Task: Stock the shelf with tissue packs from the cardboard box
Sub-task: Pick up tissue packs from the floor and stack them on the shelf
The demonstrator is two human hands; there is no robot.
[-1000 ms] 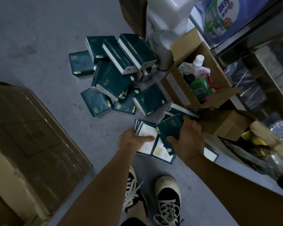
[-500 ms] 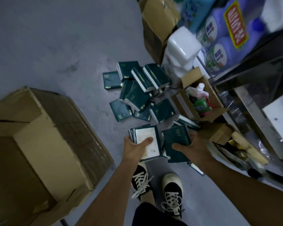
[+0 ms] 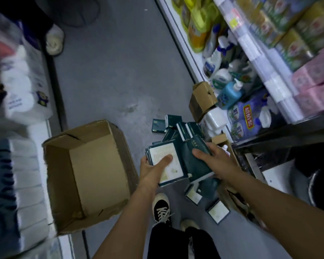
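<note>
Dark-green plastic-wrapped tissue packs (image 3: pixel 178 163) | we've lifted them off the floor pile since a second ago | left hand (image 3: pixel 153 169) thumb clamps label-side stack, right hand (image 3: pixel 211 159) grips green pack | brown cardboard box (image 3: pixel 86 172) empty | shelf (image 3: pixel 258 51) next.

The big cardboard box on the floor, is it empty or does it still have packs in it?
Empty as far as visible: the cardboard box lies open, showing only bare inner walls.
</note>
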